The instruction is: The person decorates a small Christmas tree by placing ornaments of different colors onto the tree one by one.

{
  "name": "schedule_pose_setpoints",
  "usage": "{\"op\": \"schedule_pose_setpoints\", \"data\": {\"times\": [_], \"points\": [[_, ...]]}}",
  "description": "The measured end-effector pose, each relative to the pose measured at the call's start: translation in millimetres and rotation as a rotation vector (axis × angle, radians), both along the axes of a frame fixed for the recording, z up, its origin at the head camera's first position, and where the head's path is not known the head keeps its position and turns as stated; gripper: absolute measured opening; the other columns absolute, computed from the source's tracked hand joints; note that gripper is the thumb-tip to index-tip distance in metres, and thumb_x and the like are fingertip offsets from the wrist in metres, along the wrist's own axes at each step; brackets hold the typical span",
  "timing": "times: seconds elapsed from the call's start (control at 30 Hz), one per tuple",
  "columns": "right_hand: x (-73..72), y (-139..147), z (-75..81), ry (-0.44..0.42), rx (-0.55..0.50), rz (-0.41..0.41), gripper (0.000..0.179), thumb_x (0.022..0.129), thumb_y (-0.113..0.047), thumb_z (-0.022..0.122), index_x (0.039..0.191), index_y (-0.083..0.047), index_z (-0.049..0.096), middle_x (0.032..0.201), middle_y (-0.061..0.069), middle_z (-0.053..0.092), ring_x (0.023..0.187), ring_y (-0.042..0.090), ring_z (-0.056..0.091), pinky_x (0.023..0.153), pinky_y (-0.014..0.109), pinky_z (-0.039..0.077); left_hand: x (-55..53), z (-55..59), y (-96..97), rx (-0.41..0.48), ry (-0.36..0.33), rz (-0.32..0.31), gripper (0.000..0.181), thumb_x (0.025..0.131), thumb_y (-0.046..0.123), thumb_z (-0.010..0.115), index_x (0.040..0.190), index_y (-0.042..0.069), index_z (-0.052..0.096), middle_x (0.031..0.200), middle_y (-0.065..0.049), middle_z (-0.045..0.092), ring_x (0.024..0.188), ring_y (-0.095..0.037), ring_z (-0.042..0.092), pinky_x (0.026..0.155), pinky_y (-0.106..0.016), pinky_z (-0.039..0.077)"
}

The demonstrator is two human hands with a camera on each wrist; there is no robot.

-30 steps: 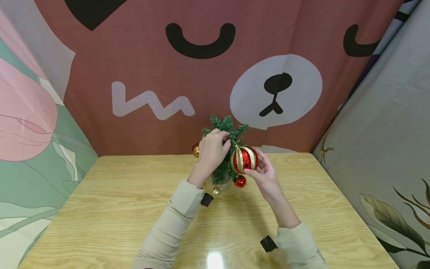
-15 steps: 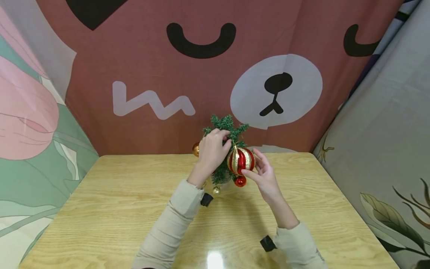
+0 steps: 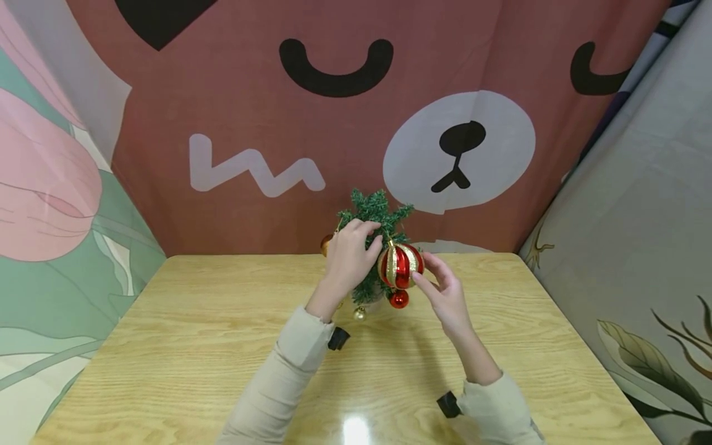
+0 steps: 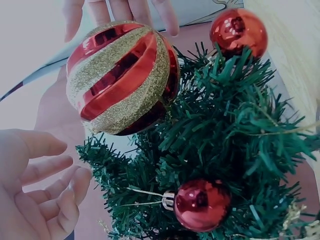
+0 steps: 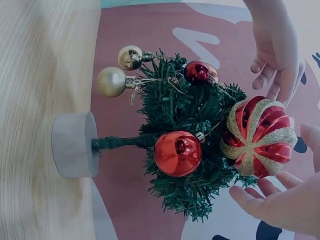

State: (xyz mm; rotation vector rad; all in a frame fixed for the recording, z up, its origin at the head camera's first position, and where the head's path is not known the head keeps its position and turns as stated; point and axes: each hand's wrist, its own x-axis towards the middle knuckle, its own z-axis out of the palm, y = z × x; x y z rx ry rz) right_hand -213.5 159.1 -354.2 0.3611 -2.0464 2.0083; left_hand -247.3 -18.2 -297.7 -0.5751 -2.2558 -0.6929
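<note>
A large red-and-gold striped Christmas ball [image 3: 401,266] hangs at the front right of a small artificial Christmas tree [image 5: 170,105]. My right hand [image 3: 447,296] is beside the ball, thumb and fingers spread apart around its right side; in the right wrist view a gap shows between the fingers [image 5: 250,197] and the ball. My left hand [image 3: 350,256] is at the tree's upper left, its fingers loosely bent and holding nothing. In the left wrist view the left hand [image 4: 45,185] sits below and apart from the striped ball [image 4: 122,77].
Smaller balls hang on the tree: a shiny red one [image 5: 178,153], a dark red one [image 5: 197,72] and gold ones [image 5: 111,81]. The tree's round pale base [image 5: 75,145] stands on the wooden table [image 3: 222,346], near its back edge. A patterned curtain [image 3: 250,111] hangs behind.
The striped ball has shifted left and hangs more upright. My right hand has loosened from it and drawn slightly back to the right. The left hand has lowered slightly.
</note>
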Motion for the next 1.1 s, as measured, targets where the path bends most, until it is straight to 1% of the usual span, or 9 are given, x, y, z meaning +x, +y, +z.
{"op": "schedule_pose_setpoints", "data": {"times": [0.17, 0.2, 0.3, 0.37, 0.43, 0.6, 0.77, 0.97, 1.1], "points": [[3.8, 3.1, -3.4, 0.065, 0.000, -0.051, 0.041, 0.086, 0.001, 0.055, 0.124, 0.011, 0.042, 0.123, 0.017, 0.047, 0.113, 0.021, 0.043, 0.087, 0.020, 0.041, 7.5, -3.0, -3.1, 0.038, 0.038, -0.017, 0.019, 0.084, 0.014, 0.061, 0.100, 0.007, 0.068, 0.086, -0.005, 0.062, 0.043, -0.008, 0.038, 0.037, -0.020, 0.026], [4.9, 3.9, -4.2, 0.079, -0.006, -0.066, 0.040, 0.085, 0.002, 0.055, 0.123, 0.011, 0.043, 0.121, 0.015, 0.048, 0.112, 0.022, 0.044, 0.087, 0.020, 0.041, 9.2, -3.9, -3.8, 0.047, 0.049, -0.023, 0.019, 0.084, 0.014, 0.062, 0.100, 0.006, 0.067, 0.085, -0.005, 0.062, 0.043, -0.008, 0.039, 0.037, -0.020, 0.026], [8.6, 6.7, -6.4, 0.115, -0.019, -0.107, 0.037, 0.085, 0.005, 0.055, 0.120, 0.012, 0.046, 0.115, 0.006, 0.053, 0.109, 0.020, 0.048, 0.085, 0.020, 0.043, 14.9, -6.3, -6.2, 0.070, 0.080, -0.035, 0.017, 0.083, 0.012, 0.062, 0.098, 0.005, 0.067, 0.083, -0.006, 0.061, 0.045, -0.009, 0.042, 0.038, -0.020, 0.029], [10.7, 8.2, -7.4, 0.140, -0.029, -0.125, 0.035, 0.084, 0.006, 0.055, 0.118, 0.012, 0.048, 0.111, -0.001, 0.054, 0.106, 0.017, 0.051, 0.084, 0.020, 0.043, 18.3, -8.6, -7.9, 0.085, 0.095, -0.046, 0.017, 0.082, 0.011, 0.063, 0.096, 0.003, 0.067, 0.082, -0.006, 0.061, 0.047, -0.009, 0.044, 0.040, -0.020, 0.031], [12.7, 9.5, -8.4, 0.171, -0.040, -0.136, 0.032, 0.084, 0.007, 0.055, 0.115, 0.013, 0.049, 0.108, -0.004, 0.056, 0.102, 0.013, 0.052, 0.083, 0.020, 0.044, 21.4, -10.9, -9.4, 0.094, 0.106, -0.051, 0.016, 0.082, 0.010, 0.063, 0.095, 0.003, 0.067, 0.081, -0.006, 0.061, 0.049, -0.010, 0.046, 0.042, -0.020, 0.033], [17.8, 11.3, -12.1, 0.294, -0.081, -0.117, 0.028, 0.082, 0.013, 0.054, 0.109, 0.019, 0.049, 0.105, 0.000, 0.058, 0.100, 0.012, 0.054, 0.081, 0.020, 0.045, 29.2, -17.6, -12.9, 0.114, 0.128, -0.056, 0.014, 0.081, 0.009, 0.064, 0.093, 0.003, 0.068, 0.080, -0.006, 0.061, 0.048, -0.008, 0.043, 0.041, -0.019, 0.031], [23.9, 13.6, -17.9, 0.409, -0.089, -0.089, 0.025, 0.079, 0.019, 0.052, 0.103, 0.023, 0.049, 0.102, 0.005, 0.059, 0.096, 0.014, 0.055, 0.077, 0.019, 0.046, 36.0, -26.1, -16.2, 0.142, 0.145, -0.071, 0.012, 0.079, 0.007, 0.065, 0.090, 0.004, 0.069, 0.078, -0.005, 0.061, 0.047, -0.006, 0.042, 0.041, -0.018, 0.031], [31.0, 17.0, -29.4, 0.485, -0.064, -0.052, 0.025, 0.074, 0.027, 0.050, 0.099, 0.024, 0.049, 0.100, 0.009, 0.059, 0.095, 0.014, 0.055, 0.075, 0.018, 0.046, 43.9, -39.6, -19.5, 0.171, 0.161, -0.094, 0.011, 0.076, 0.004, 0.066, 0.087, 0.002, 0.069, 0.075, -0.006, 0.062, 0.050, -0.010, 0.049, 0.042, -0.018, 0.035], [43.1, 11.8, -25.5, 0.523, -0.006, -0.053, 0.026, 0.070, 0.031, 0.049, 0.096, 0.026, 0.049, 0.099, 0.012, 0.059, 0.094, 0.011, 0.055, 0.074, 0.017, 0.046, 49.6, -50.6, -19.8, 0.172, 0.149, -0.095, 0.011, 0.075, 0.002, 0.066, 0.086, 0.002, 0.069, 0.074, -0.005, 0.062, 0.054, -0.010, 0.054, 0.043, -0.016, 0.038]]}}
